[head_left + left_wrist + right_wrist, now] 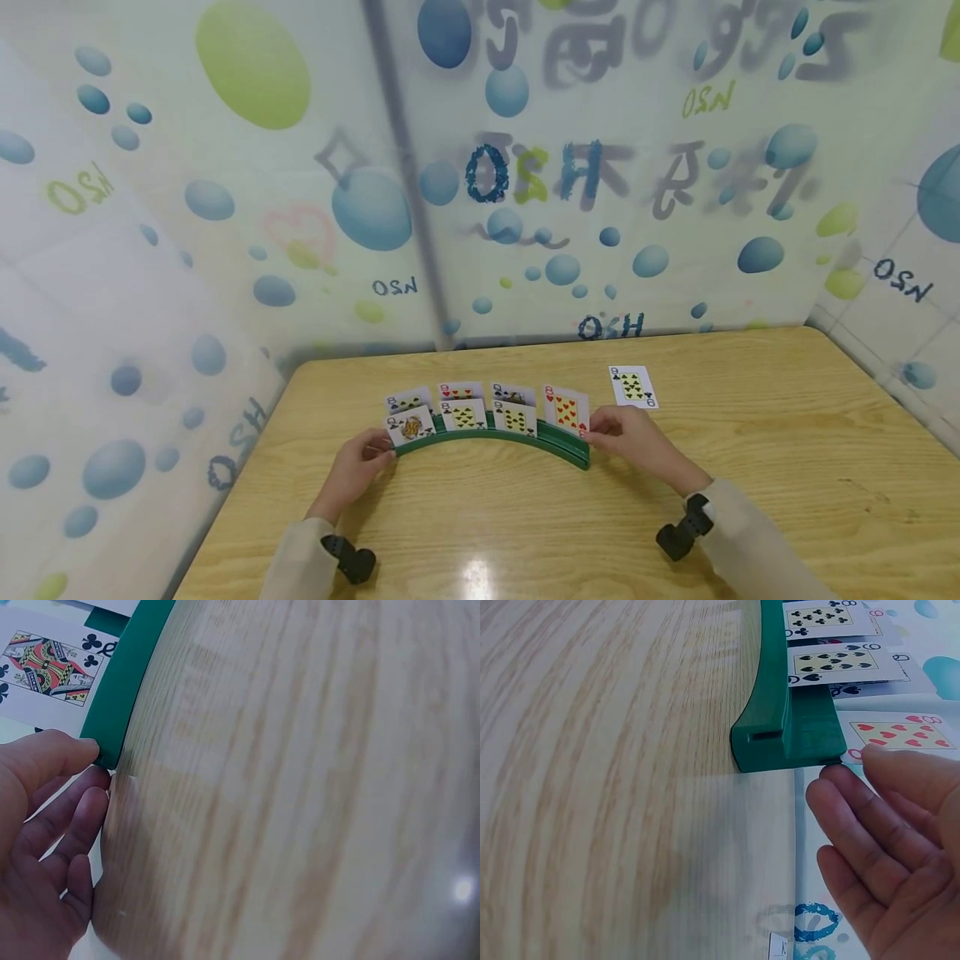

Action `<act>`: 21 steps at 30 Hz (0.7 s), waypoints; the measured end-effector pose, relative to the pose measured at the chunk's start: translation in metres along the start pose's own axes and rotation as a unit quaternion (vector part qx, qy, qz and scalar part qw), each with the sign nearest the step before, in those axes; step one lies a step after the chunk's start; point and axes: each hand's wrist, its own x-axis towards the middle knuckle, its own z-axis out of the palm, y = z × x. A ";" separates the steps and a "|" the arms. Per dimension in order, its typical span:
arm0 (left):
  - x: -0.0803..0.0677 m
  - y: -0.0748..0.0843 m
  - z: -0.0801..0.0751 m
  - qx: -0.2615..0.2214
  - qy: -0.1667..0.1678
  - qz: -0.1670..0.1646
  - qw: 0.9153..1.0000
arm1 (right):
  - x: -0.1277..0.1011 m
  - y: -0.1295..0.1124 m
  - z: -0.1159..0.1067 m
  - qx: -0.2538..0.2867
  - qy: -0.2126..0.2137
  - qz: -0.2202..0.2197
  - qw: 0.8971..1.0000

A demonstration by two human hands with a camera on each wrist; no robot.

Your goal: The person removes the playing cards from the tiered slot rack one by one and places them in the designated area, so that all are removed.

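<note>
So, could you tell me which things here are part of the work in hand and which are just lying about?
In hand:
- green card holder, touched at each end by the left hand and right hand
- cards standing in it

Lying about:
- single card flat on the wooden table, apart from the holder

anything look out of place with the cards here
One card lies flat, face up on the table, apart from the rest, beyond the right hand. The other cards stand in the green curved holder, whose ends both hands touch. Nothing looks damaged.
</note>
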 end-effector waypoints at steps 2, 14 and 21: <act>0.000 0.000 0.000 0.000 0.000 0.000 1.000 | 0.000 0.001 0.000 0.004 0.000 0.002 1.000; 0.001 0.000 0.000 0.000 0.003 0.007 1.000 | -0.003 -0.004 -0.003 0.031 0.016 0.000 0.999; 0.000 0.001 0.000 -0.007 0.001 0.000 1.000 | -0.005 -0.006 -0.008 0.024 0.031 -0.003 0.999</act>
